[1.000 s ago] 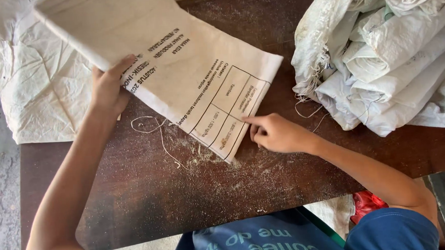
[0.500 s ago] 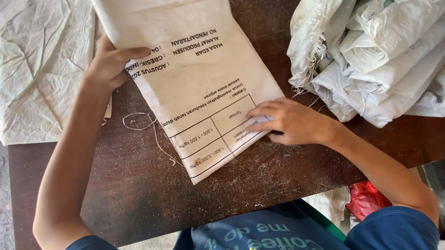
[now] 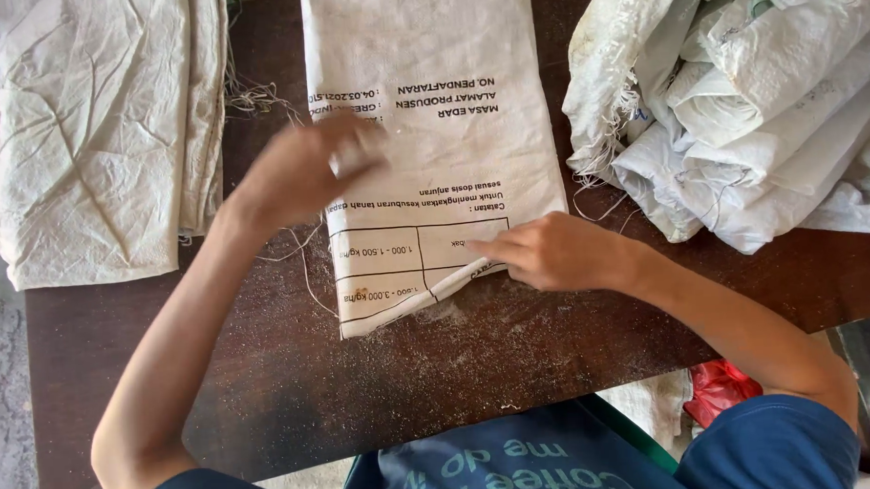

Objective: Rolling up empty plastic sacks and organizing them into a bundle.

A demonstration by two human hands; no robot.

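A white woven sack [image 3: 437,68] with black print lies flat down the middle of a dark brown table [image 3: 295,397]. My right hand [image 3: 553,252] presses on the sack's near right corner, where the edge is folded up a little. My left hand [image 3: 305,172] is blurred, over the sack's left edge about halfway along; whether it grips the fabric I cannot tell. Loose white threads [image 3: 303,255] trail from the sack's left side onto the table.
A folded stack of similar white sacks [image 3: 88,132] lies at the left end of the table. A crumpled heap of white sacks [image 3: 761,93] fills the right end. Pale dust speckles the wood near me. Something red [image 3: 717,389] shows below the table's right edge.
The sack has turned from a slant to lie straight along the table. My left hand moved right onto its left edge; my right hand stayed at the near corner.
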